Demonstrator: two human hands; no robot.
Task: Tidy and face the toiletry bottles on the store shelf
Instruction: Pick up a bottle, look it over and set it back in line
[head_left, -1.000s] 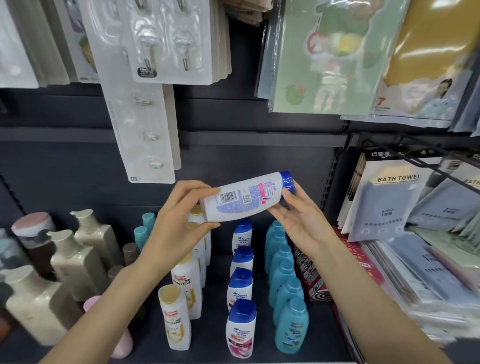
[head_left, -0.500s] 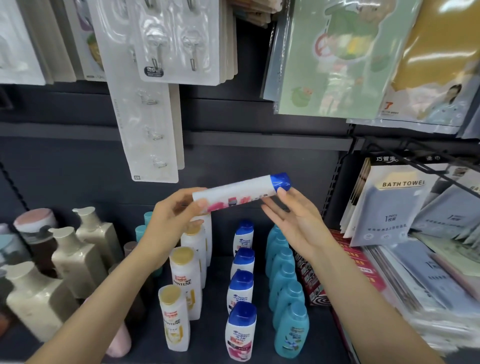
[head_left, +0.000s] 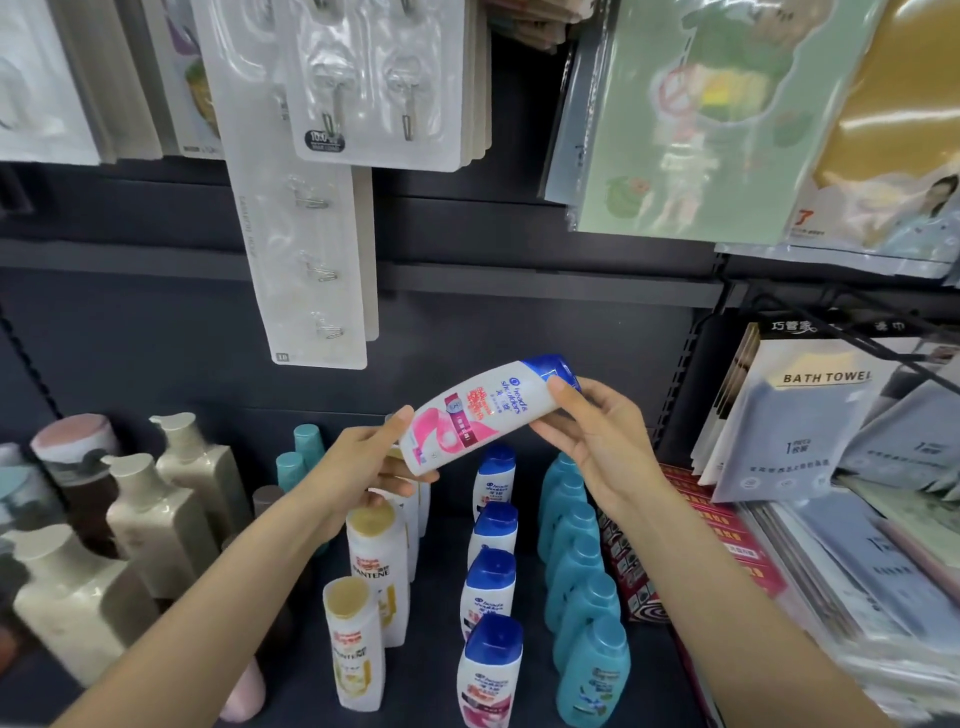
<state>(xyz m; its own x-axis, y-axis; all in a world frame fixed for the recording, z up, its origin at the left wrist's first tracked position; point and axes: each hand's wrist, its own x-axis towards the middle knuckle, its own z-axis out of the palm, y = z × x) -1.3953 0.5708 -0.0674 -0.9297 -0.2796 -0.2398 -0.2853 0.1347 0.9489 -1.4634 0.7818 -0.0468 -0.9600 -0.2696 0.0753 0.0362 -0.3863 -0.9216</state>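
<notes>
Shampoo bottle (head_left: 485, 415), white with blue cap and pink front label facing the camera, lies tilted in mid-air above the shelf (head_left: 441, 597), cap end higher. Left hand (head_left: 358, 467) pinches its base; right hand (head_left: 597, 441) grasps its cap end, thumb on top. Directly below the grip stand rows of blue-capped bottles (head_left: 491, 587), yellow-capped bottles (head_left: 371, 561) and teal bottles (head_left: 582, 582). Pump bottles (head_left: 156, 519) stand well left of it.

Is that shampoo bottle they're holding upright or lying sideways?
Sideways: the shampoo bottle lies nearly level, blue cap toward the right hand, base in the left hand.
</notes>
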